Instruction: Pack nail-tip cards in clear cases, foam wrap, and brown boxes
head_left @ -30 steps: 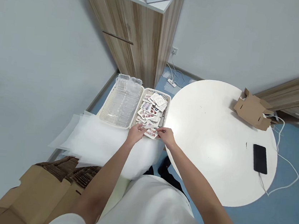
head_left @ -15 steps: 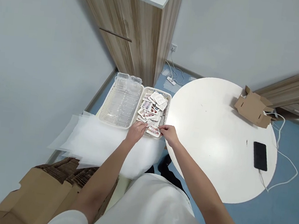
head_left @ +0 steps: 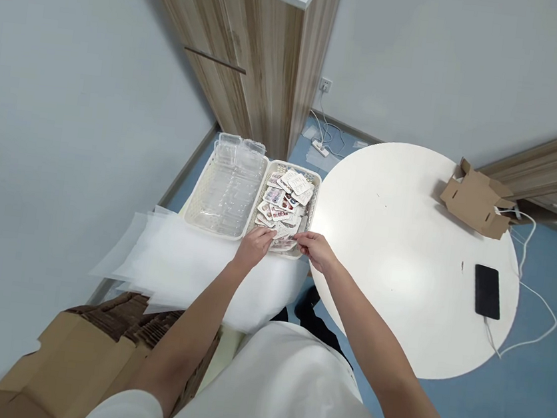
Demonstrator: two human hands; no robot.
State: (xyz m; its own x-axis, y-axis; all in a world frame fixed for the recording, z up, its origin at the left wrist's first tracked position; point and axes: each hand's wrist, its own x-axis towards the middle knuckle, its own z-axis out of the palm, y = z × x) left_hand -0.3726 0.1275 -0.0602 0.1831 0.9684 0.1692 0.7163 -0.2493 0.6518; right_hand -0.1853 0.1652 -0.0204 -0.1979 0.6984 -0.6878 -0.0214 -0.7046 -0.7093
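Note:
Both my hands meet at the near end of a white basket [head_left: 314,193] heaped with several small printed cards [head_left: 284,199]. My left hand [head_left: 254,246] pinches the left edge of one card [head_left: 284,244] at the basket's near rim. My right hand [head_left: 315,249] pinches the same card's right edge. Its fingers are curled together. To the left stands a second white basket [head_left: 200,193] holding clear plastic cases [head_left: 234,177].
A stack of translucent sheets [head_left: 176,264] lies under the baskets. Cardboard boxes [head_left: 85,355] sit at lower left. A round white table [head_left: 404,250] on the right carries a black phone [head_left: 487,291] with a cable and a folded cardboard box [head_left: 475,199]. A wooden cabinet [head_left: 260,59] stands behind.
The card held between my hands has shifted slightly toward the basket's heap; my hands stay nearly in place and the view has drifted a little.

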